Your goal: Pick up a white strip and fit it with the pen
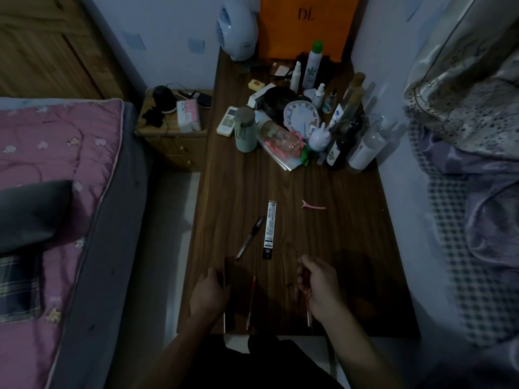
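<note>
Head view is showing the left hand (209, 290) gripping a dark case (234, 293) at 7 o'clock, the right hand (320, 287) pinching a red pen (307, 304), another red pen (250, 301) lying between on the counter (323, 234).

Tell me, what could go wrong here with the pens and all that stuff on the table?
1. The right hand grips a thin red refill close to the table's front edge; if it slips, it might roll off.
2. Another red refill lies loose beside the left hand and could get knocked off.
3. The room is dim, so an elbow might bump the crowded bottles at the back.
</note>
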Available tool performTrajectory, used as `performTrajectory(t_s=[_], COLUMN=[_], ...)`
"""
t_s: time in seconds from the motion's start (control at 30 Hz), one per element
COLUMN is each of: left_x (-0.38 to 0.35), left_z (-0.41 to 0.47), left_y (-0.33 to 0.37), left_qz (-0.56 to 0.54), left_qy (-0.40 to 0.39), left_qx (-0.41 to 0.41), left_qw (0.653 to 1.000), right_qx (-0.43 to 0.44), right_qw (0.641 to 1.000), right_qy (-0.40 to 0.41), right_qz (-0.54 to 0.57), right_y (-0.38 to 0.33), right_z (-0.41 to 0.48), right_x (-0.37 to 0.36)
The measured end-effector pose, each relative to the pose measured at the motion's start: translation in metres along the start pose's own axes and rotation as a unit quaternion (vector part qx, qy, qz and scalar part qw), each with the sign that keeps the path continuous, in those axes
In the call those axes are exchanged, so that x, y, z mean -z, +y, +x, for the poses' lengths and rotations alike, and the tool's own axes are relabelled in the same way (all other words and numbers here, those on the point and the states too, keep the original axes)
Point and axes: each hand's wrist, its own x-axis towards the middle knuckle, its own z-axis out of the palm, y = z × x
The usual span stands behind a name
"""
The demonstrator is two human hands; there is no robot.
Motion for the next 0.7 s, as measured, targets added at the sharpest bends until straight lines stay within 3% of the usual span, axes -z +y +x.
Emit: performTrajectory(t_s=[0.2,0.27,0.33,0.4,0.5,0.57,0.7], left_x=[0.014,0.019,0.021,0.021,0.021,0.022,0.026], left_z=[-0.011,-0.021,-0.032,-0.044,-0.058,-0.062,-0.064], left_y=[0.007,0.021,0.04,0.058,0.072,0.075,0.074], left_qz=[0.014,-0.056,-0.138,-0.22,-0.338,-0.341,-0.269], left_qy=[0.068,0.024,-0.069,-0.159,-0.229,-0.24,-0.18], left_qx=[-0.056,-0.089,-0.115,-0.116,-0.1,-0.113,-0.175], left_qw=[0.996,0.994,0.981,0.955,0.908,0.902,0.93], right_qx=[0.027,0.037,0.048,0.061,0.089,0.105,0.097], right_qw=[0.999,0.999,0.999,0.998,0.995,0.993,0.992], right_qy=[0.009,0.004,-0.001,-0.01,-0.017,-0.018,-0.042], right_qz=[0.017,0.022,0.02,0.003,-0.035,-0.055,-0.061], right_y=[-0.003,-0.005,-0.005,-0.005,-0.003,-0.002,-0.002], right_z=[-0.013,-0.017,-0.02,-0.024,-0.028,-0.028,-0.03], right_x=[-0.008,-0.01,-0.013,-0.015,-0.016,-0.016,-0.016])
